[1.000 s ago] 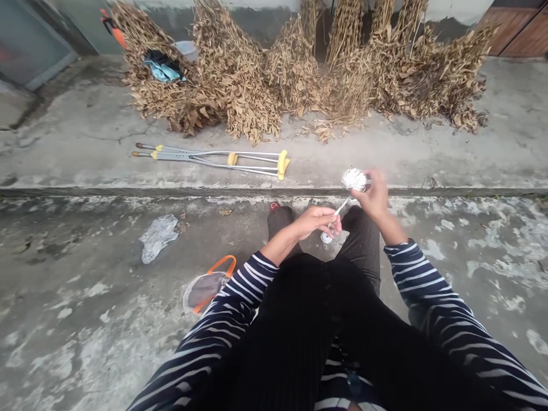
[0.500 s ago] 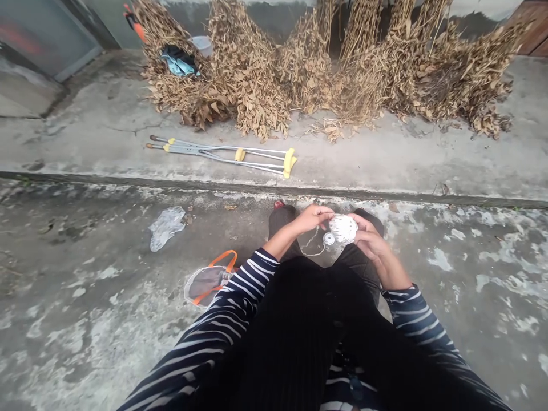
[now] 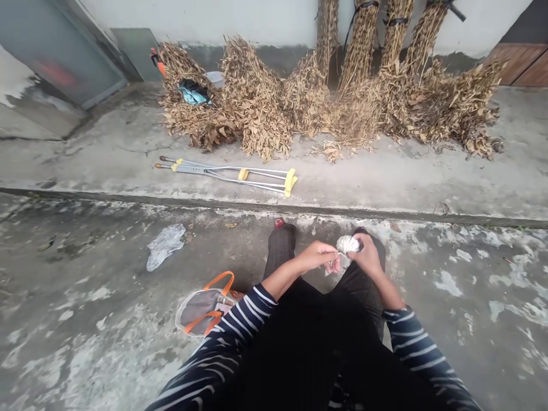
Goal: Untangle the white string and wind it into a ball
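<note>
Above my knees, my right hand (image 3: 368, 254) is closed around one side of a white ball of yarn (image 3: 347, 244). Close beside it, my left hand (image 3: 319, 257) pinches a strand of yarn at the ball's left edge. A small whitish bit shows under my left fingers, too small to make out. My right fingertips are partly hidden behind the ball.
Crutches (image 3: 231, 172) with yellow pads lie on the raised concrete ledge ahead. Dried plant bundles (image 3: 265, 108) lean on the wall behind. On the ground at left are a clear plastic bag (image 3: 166, 246) and a mesh bag (image 3: 199, 313) with orange handles.
My right hand has turned over the ball of yarn, and my left hand has come in against its left side. The small white disc and hanging loop no longer show clearly. The view has tilted up.
</note>
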The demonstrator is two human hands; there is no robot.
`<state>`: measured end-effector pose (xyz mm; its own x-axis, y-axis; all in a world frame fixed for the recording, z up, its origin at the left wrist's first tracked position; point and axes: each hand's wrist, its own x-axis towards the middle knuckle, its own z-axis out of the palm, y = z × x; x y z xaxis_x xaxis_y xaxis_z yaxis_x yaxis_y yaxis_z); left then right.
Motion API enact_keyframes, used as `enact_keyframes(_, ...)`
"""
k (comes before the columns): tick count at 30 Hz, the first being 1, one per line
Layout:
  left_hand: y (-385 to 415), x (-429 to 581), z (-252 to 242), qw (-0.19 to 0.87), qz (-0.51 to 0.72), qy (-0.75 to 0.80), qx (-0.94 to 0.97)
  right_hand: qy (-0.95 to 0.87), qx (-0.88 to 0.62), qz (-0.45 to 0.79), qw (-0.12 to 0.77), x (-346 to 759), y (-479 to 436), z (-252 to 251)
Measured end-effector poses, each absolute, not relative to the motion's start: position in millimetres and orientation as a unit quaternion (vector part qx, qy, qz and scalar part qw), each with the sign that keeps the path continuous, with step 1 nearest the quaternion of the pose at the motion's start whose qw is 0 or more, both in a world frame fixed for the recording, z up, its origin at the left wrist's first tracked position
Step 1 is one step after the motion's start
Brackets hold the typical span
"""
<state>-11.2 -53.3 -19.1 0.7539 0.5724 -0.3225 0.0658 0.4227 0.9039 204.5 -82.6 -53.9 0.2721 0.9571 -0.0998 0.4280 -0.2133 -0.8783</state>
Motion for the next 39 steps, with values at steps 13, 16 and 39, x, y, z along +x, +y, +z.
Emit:
enact_keyframes(13, -68.3, -9.7, -61.1, 0.679, 0.185, 0.439, 0.558, -0.366, -0.465, 0.729, 0.343, 196.6, -108.9, -5.8)
enact_keyframes(16, -75.4, -6.8, -61.0, 0.695, 0.179, 0.433, 0.545, -0.383, -0.484, 0.687, 0.383, 197.1, -99.7, 6.8)
enact_keyframes(39, -35.1, -32.4, -21.3, 0.713, 0.047, 0.336, 0.613, -0.696, -0.577, 0.426, 0.028, 187.8, -88.6, -24.5)
